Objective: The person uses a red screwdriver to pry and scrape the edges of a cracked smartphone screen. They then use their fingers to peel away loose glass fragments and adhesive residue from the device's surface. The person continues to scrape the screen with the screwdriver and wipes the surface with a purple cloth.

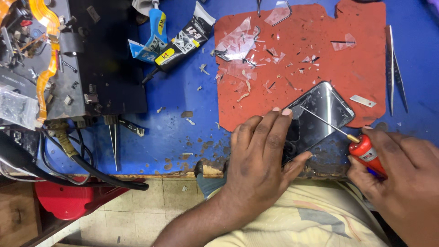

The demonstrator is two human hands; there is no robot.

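I observe my left hand [260, 151] pressing the phone [315, 119] flat, right hand [402, 178] grasping the red screwdriver [361, 148], tip on glass.

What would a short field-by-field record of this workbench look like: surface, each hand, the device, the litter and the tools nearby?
Surface: blue bench with a red mat
Left hand: left hand lies on the phone, fingers spread over its glass
Right hand: right hand grips a red-handled screwdriver, shaft angled onto the screen
Device: dark phone, tilted, lying partly on the mat's lower edge
Litter: clear glass shards scattered over the mat
Nearby: two glue tubes, tweezers, a small blade
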